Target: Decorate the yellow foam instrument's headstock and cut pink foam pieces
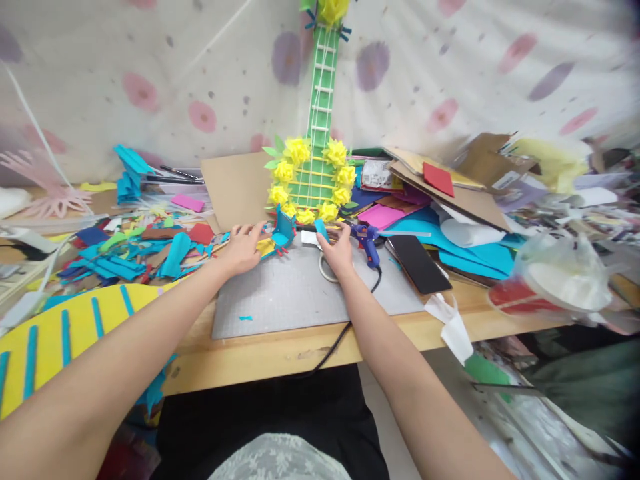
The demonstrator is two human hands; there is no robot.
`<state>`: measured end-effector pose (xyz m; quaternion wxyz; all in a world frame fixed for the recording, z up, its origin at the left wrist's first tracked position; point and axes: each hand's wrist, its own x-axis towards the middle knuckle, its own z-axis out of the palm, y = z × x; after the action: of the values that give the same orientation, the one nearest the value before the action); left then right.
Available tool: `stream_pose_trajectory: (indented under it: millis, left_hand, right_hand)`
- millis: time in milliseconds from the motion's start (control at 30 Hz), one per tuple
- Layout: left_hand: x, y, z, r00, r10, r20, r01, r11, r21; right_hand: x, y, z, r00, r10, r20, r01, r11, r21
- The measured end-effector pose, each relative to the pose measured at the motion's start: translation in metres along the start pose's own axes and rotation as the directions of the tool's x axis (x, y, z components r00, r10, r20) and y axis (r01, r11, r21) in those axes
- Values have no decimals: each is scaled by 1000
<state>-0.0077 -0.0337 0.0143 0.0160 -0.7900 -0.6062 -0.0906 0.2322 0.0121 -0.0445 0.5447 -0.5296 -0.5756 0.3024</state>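
Black phone point(417, 263), red tub point(520, 295), spotted backdrop point(220, 67)

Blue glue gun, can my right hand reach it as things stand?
Probably yes: the glue gun lies close beside your right hand, and nothing seems to stand between them. That hand appears to hold a blue piece, though, which may hinder gripping.

Found the craft piece point(283, 230) at the back of the mat point(280, 300) on the workbench point(210, 373), left of the glue gun point(369, 245), with the phone point(419, 263) farther right. Saw the guitar model point(320, 163) behind the mat, before the curtain point(220, 60), between cardboard point(235, 187) at left and piled sheets point(475, 247) at right. Noted paper scraps point(175, 257) left of the mat, a bagged cup point(530, 290) far right.
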Motion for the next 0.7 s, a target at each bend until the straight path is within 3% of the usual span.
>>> stream_pose_trajectory:
  millis: [133,267,533,700]
  left_hand:
    - [0,-2,-1,992,-89,-89,75,986,-152]
    - [6,-4,1,986,-164,-35,151,959,-239]
    - [20,-2,13,967,-253,33,254,939,-231]
    - [19,-6,10,953,-301,26,298,925,-234]
  right_hand:
    - [0,1,0,1000,-1,-3,0,1000,-13]
    - [1,3,0,1000,2,1,-2,1000,-28]
    - [1,2,0,1000,4,-8,-5,999,-33]
    - [1,0,0,1000,3,4,-3,1000,-23]
